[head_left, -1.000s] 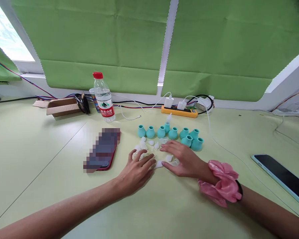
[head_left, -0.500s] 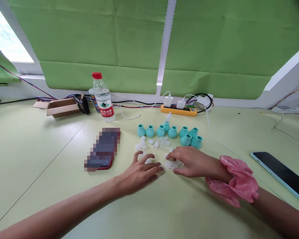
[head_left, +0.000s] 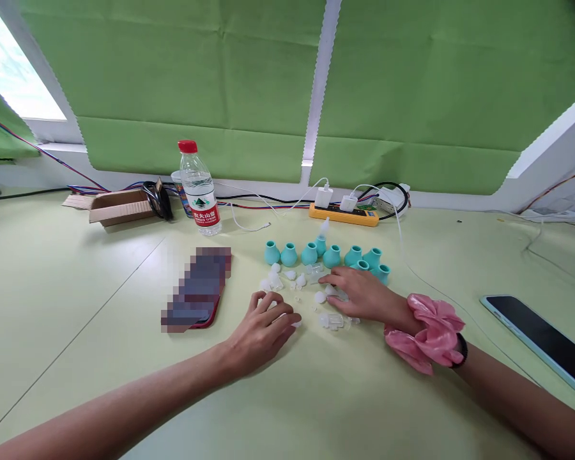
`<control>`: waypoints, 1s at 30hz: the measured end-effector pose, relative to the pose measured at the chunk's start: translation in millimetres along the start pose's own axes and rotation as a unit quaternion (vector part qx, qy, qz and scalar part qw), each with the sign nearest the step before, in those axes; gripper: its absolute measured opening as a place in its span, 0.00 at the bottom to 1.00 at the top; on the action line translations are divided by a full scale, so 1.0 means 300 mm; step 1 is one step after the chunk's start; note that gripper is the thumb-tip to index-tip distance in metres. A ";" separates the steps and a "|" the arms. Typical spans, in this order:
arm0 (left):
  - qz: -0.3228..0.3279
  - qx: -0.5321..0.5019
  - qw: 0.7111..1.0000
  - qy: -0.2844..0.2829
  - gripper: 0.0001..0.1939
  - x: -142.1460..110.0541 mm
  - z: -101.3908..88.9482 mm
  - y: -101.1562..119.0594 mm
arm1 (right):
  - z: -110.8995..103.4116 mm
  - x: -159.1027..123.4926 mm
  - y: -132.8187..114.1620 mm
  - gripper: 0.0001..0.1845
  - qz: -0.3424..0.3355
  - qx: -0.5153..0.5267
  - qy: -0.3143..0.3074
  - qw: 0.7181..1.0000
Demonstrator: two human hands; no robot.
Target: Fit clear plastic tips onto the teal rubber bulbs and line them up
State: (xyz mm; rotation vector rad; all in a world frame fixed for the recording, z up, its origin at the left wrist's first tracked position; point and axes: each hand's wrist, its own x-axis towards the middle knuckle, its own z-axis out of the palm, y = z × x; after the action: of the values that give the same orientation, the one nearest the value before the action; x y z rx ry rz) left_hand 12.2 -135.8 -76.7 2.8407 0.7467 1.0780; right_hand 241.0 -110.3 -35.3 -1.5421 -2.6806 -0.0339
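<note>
My left hand (head_left: 263, 327) rests on the table with its fingers curled down over a small white piece from the scatter of white plastic parts (head_left: 287, 279). My right hand (head_left: 361, 295) lies flat to the right of that scatter, fingers stretched left and touching white parts beside a clear tube piece (head_left: 331, 319). A row of teal rubber bulbs (head_left: 309, 254) stands just behind the parts. One bulb (head_left: 321, 241) carries a white nozzle. A pink scrunchie (head_left: 429, 332) sits on my right wrist.
A red-cased phone (head_left: 196, 289) lies left of my hands. Behind it are a water bottle (head_left: 199, 188) and an open cardboard box (head_left: 119, 206). An orange power strip (head_left: 344, 215) with chargers and cables runs along the back. Another phone (head_left: 541, 337) lies at the right.
My right hand has moved forward toward the bulbs, leaving the clear tube piece on the table. My left hand has curled its fingers more tightly over the white parts.
</note>
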 end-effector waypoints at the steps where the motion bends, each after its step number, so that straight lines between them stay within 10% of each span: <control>1: 0.000 0.005 1.000 0.005 0.07 0.001 0.000 0.000 | 0.005 0.002 -0.003 0.16 -0.003 0.005 0.005 1.000; 13: -0.010 0.008 0.999 0.033 0.08 0.005 -0.008 0.000 | 0.069 0.028 -0.042 0.18 0.014 0.055 0.064 0.996; 25: -0.025 0.035 0.990 -0.136 0.16 0.010 -0.009 0.008 | 0.052 0.024 -0.037 0.16 0.009 0.141 0.037 0.989; 30: -0.050 0.029 0.988 -0.143 0.17 0.018 -0.019 0.012 | 0.049 0.029 -0.043 0.13 -0.008 0.174 0.139 0.975</control>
State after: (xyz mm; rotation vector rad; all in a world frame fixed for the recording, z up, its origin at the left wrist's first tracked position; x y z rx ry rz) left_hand 13.7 -137.3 -68.3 2.8798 0.8940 0.6264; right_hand 225.1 -108.5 -49.4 -1.3010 -2.3308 0.1933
